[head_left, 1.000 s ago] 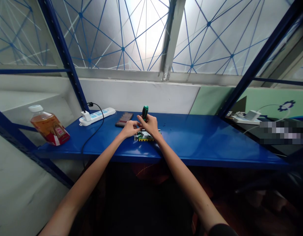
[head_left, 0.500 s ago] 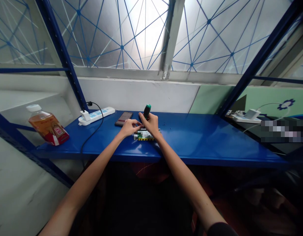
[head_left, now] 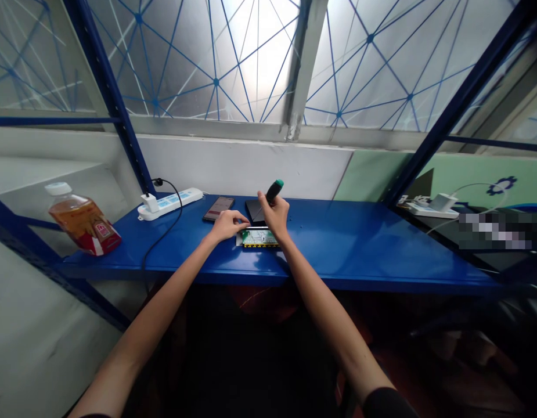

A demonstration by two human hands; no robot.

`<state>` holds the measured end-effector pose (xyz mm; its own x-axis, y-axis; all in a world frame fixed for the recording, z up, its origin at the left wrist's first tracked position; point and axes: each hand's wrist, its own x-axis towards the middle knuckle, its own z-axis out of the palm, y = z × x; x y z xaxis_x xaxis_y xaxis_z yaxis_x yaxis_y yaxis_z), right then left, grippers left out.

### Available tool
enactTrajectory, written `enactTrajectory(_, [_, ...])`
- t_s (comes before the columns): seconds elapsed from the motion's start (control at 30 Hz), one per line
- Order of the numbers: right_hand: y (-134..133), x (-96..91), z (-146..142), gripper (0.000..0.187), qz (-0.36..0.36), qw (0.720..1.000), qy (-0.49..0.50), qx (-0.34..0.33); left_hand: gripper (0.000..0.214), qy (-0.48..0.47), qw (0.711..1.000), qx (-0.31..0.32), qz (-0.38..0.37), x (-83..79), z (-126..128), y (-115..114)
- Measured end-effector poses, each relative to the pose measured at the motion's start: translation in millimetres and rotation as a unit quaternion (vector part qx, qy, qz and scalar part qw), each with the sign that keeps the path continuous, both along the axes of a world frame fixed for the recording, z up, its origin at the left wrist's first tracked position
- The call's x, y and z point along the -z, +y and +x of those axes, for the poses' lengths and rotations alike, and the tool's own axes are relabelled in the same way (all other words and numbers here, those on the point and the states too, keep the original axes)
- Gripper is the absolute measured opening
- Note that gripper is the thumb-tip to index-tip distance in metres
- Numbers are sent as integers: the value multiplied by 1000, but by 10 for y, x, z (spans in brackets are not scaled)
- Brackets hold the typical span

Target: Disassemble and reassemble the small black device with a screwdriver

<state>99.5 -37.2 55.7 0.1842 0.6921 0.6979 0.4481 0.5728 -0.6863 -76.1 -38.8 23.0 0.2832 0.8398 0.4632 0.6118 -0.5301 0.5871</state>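
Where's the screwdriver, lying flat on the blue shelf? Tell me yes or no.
No, the right hand grips the screwdriver with its green handle tilted up above the circuit board, off the blue shelf.

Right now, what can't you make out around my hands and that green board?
Screwdriver tip: head view, hidden behind the right hand.
Circuit board: parts too small; the left hand overlaps its left end.
Whether the left hand pinches anything: too small to tell.
Pixelated patch on the right-side shelf: blurred out.
Bottle label: too small to read.
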Motion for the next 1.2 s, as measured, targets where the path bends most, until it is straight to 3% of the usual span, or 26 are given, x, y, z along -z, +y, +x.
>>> enactTrajectory(0.1, [104, 23, 327, 48, -2, 998, 11, 62, 19, 13, 1000, -7, 27, -9, -5, 3])
enactTrajectory(0.2, [217, 91, 829, 47, -7, 992, -21, 122, 18, 23, 999, -8, 42, -70, 127, 28])
enactTrajectory(0.4, [231, 239, 1645, 38, -54, 958, -126, 251, 11, 89, 994, 48, 51, -345, 903, 100])
enactTrajectory(0.57, [168, 302, 1810, 27, -64, 943, -191, 263, 15, 185, 982, 29, -23, -314, 1582, 228])
enactTrajectory(0.73, [132, 313, 1770, 25, -77, 941, -241, 223, 22, 206, 978, 9, -39, -169, 1880, 328])
enactTrajectory(0.9, [44, 348, 1785, 23, -103, 925, -304, 203, 26, 197, 980, 0, -30, -342, 1729, 287])
enactTrajectory(1.1, [-179, 406, 1820, 31, -152, 866, -437, 191, 17, 156, 987, 23, 18, -607, 1022, -22])
enactTrajectory(1.2, [-235, 381, 1765, 33, -168, 826, -510, 171, 26, 81, 991, 93, 43, -670, 668, -353])
